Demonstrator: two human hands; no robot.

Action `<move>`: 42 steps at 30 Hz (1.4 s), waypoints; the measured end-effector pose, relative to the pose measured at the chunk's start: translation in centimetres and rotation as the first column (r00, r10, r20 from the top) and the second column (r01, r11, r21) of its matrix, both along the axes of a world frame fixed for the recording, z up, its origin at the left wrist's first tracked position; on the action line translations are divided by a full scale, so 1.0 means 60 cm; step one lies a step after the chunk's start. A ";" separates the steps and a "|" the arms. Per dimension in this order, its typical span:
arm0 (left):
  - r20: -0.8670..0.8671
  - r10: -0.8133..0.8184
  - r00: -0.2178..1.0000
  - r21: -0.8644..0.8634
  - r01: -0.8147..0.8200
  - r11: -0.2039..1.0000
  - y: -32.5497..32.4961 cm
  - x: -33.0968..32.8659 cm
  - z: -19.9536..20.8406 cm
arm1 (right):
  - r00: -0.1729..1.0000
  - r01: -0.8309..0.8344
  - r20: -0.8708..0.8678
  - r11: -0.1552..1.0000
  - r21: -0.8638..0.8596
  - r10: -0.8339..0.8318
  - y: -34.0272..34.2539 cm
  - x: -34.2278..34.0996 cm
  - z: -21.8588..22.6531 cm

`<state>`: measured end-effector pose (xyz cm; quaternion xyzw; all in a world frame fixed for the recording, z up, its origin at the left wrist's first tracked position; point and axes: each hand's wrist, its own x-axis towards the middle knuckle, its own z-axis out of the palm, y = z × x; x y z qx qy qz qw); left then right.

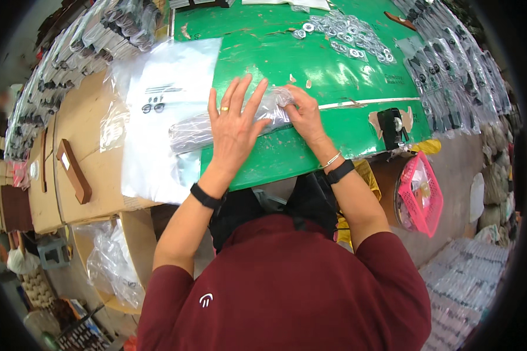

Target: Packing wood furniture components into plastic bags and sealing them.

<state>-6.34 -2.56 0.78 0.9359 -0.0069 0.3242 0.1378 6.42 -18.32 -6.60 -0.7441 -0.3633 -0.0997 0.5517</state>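
A long clear plastic bag point(190, 133) with greyish contents lies across the front of the green tabletop and the white plastic sheets. My left hand point(235, 127) rests flat on its middle, fingers stretched out and spread. At the bag's right end, my right hand point(305, 117) is closed on the crumpled plastic, thumb and fingers pinched together. Beneath the bag's left part lies a pile of flat whitish plastic bags point(152, 140) with small dark printed marks. What exactly the long bag contains cannot be made out.
Small clear packets with rings point(357, 36) lie at the table's far side. A black tape dispenser point(392, 127) stands at the right edge, above a pink basket point(421, 196). Stacked wrapped packages point(451, 82) flank both sides. A brown wooden piece point(73, 171) lies on cardboard at left.
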 end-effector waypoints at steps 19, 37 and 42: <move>-0.421 -0.227 0.878 -0.533 -0.037 0.845 0.069 0.131 -0.065 | 0.991 0.130 -0.018 0.989 -0.076 -0.131 0.009 -0.012 0.037; -0.457 -0.153 0.876 -0.478 -0.096 0.873 0.065 0.131 -0.064 | 0.908 0.213 -0.272 0.911 -0.355 -0.318 0.053 0.035 0.033; -0.501 -0.136 0.854 -0.494 -0.154 0.856 0.066 0.133 -0.052 | 0.907 0.239 -0.250 0.903 -0.357 -0.339 0.057 0.035 0.034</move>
